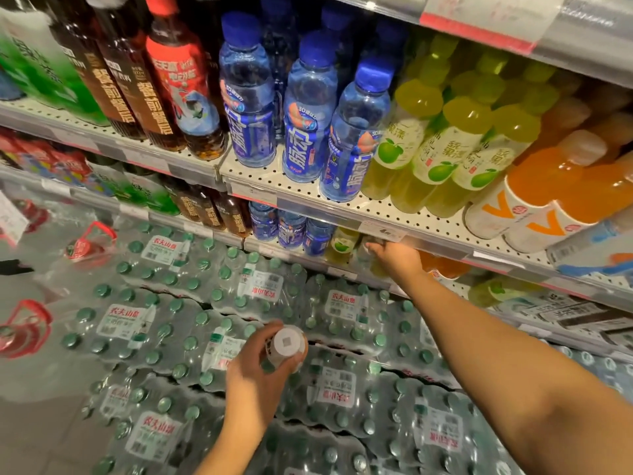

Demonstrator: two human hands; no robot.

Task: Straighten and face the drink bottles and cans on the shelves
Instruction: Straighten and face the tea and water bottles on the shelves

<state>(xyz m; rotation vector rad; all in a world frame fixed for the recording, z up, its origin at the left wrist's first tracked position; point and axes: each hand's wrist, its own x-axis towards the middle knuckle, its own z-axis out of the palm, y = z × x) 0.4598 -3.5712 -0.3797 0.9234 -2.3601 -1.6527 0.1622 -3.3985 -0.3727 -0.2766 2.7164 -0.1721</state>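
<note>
My left hand [255, 365] grips a bottle with a white cap [286, 344] low in front of me, above the stacked water packs. My right hand [394, 257] reaches into the lower shelf under the white perforated shelf [394, 214]; its fingertips are on a pale bottle [364, 253] beside a green apple drink bottle [342, 246], the fingers partly hidden. On the upper shelf stand blue sport drink bottles [308, 111], green apple drink bottles [442, 149] and orange drink bottles [548, 186].
Dark tea bottles [137, 80] and a red-labelled bottle [185, 84] fill the upper shelf's left. Shrink-wrapped packs of green-capped water bottles [239, 303] are stacked on the floor below. Large jugs with red handles [27, 323] sit at the left.
</note>
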